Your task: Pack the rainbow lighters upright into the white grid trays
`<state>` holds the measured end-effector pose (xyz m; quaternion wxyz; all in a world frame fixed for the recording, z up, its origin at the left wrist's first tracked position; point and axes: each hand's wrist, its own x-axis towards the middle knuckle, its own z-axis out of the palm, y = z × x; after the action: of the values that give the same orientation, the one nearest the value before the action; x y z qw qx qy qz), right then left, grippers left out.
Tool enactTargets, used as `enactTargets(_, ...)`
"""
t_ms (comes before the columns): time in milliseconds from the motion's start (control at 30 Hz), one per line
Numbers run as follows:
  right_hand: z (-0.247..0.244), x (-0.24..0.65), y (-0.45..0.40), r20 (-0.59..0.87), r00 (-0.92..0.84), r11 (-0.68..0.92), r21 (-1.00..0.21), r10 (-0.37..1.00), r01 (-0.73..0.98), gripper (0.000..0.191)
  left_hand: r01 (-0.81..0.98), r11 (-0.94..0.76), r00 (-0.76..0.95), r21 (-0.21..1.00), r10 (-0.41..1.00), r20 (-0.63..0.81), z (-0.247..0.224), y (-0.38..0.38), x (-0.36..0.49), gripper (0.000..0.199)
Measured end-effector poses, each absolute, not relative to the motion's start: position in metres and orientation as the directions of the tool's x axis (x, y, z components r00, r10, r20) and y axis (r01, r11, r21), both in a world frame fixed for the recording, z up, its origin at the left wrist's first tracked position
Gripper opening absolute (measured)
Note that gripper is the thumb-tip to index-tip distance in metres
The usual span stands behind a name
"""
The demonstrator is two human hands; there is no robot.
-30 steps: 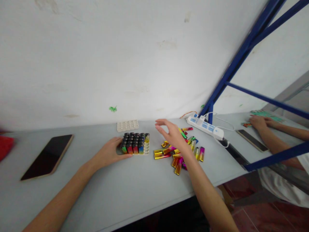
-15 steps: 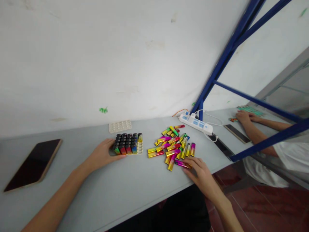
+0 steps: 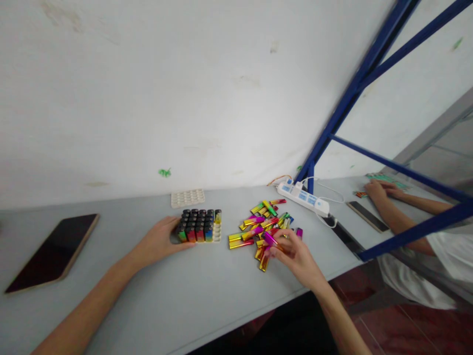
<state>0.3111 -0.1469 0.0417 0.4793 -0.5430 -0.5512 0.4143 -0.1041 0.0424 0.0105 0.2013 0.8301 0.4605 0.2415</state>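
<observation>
In the head view my left hand (image 3: 161, 241) is wrapped round the left side of a white tray (image 3: 217, 235). Rows of black-topped, colourful lighters (image 3: 199, 232) stand upright in it. One yellow lighter (image 3: 218, 215) stands at the back of the right column, with bare slots in front of it. My right hand (image 3: 295, 255) pinches a shiny purple-and-orange lighter (image 3: 271, 240) just above a loose pile of metallic lighters (image 3: 254, 231) in yellow, pink, red and green. My fingers hide part of that pile.
A second white slotted tray (image 3: 187, 197) lies by the wall. A tablet (image 3: 53, 251) rests at left. Behind the pile are a power strip (image 3: 303, 197) with cables and a blue metal frame (image 3: 334, 118). Beyond it, another person's hands (image 3: 380, 190) work near a phone (image 3: 367, 216).
My right hand has picked up the purple-and-orange lighter from the pile's near edge and moved it up and left. My left hand stays at the tray. The view has shifted slightly.
</observation>
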Motion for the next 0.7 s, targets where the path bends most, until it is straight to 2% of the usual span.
enactTargets(100, 0.049, 0.28, -0.106, 0.077, -0.085, 0.08, -0.996, 0.993, 0.033, 0.062, 0.667, -0.493, 0.473, 0.559, 0.86, 0.194, 0.011, 0.041, -0.104, 0.069)
enactTargets(300, 0.063, 0.226, -0.028, 0.163, -0.181, 0.175, -0.983, 0.97, 0.056, 0.043, 0.674, -0.506, 0.485, 0.539, 0.853, 0.195, 0.01, 0.038, -0.104, 0.067)
enactTargets(433, 0.067, 0.204, 0.0, 0.18, -0.196, 0.22, -0.953, 0.964, 0.209, 0.05, 0.668, -0.505, 0.482, 0.546, 0.853, 0.199, 0.013, 0.034, -0.101, 0.069)
enactTargets(567, 0.066, 0.199, 0.005, 0.238, -0.236, 0.316, -0.865, 0.942, 0.389, 0.061, 0.682, -0.482, 0.483, 0.549, 0.862, 0.157, 0.015, 0.031, -0.101, 0.061)
enactTargets(700, 0.059, 0.206, 0.0, 0.265, -0.147, 0.303, -0.822, 0.953, 0.483, 0.065, 0.683, -0.48, 0.484, 0.551, 0.862, 0.151, 0.015, 0.031, -0.102, 0.061)
